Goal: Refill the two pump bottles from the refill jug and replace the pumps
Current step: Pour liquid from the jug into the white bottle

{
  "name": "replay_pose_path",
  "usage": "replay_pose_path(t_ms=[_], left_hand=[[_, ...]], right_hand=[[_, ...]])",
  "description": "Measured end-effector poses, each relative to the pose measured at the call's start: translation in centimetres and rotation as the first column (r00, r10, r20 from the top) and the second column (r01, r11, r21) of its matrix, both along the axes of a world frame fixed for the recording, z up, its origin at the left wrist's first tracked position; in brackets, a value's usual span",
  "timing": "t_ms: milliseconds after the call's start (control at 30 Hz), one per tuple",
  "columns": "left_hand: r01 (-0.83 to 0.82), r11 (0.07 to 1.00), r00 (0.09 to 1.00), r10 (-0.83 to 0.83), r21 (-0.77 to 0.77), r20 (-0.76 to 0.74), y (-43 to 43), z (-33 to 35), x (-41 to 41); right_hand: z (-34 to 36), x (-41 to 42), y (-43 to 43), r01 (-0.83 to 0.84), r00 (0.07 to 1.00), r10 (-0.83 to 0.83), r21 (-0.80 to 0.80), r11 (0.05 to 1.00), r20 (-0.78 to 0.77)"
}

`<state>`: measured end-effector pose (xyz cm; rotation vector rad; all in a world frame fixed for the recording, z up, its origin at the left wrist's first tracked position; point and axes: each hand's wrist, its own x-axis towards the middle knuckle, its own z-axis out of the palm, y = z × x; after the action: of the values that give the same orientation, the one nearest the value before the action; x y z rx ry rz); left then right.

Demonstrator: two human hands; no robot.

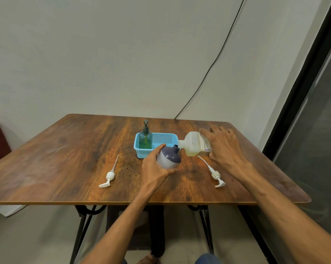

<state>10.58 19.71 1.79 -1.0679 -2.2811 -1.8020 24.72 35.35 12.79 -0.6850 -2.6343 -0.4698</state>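
Legibly, "CHG" on refill jug (193, 144)

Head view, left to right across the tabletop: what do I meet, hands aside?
loose white plastic pump → green translucent pump bottle → open purple-shouldered round bottle → tilted translucent white refill jug → second loose white plastic pump

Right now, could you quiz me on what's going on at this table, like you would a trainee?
1. True or false: the green bottle in the blue basket has its pump on.
2. Which hand tips the refill jug toward the purple bottle: A left, B right?
3. How many white pumps lie loose on the table?
Key: 1 true; 2 B, the right hand; 3 two.
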Motion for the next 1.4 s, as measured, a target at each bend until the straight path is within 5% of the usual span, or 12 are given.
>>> replay_pose_path(t_ms=[1400], left_hand=[[-0.002, 1.0, 1.0, 0.002, 0.015, -0.008, -0.11, -0.42, -0.11]], right_hand=[[0.2, 0.12, -0.36, -0.003, 1.0, 0.003, 0.013, 1.0, -0.01]])
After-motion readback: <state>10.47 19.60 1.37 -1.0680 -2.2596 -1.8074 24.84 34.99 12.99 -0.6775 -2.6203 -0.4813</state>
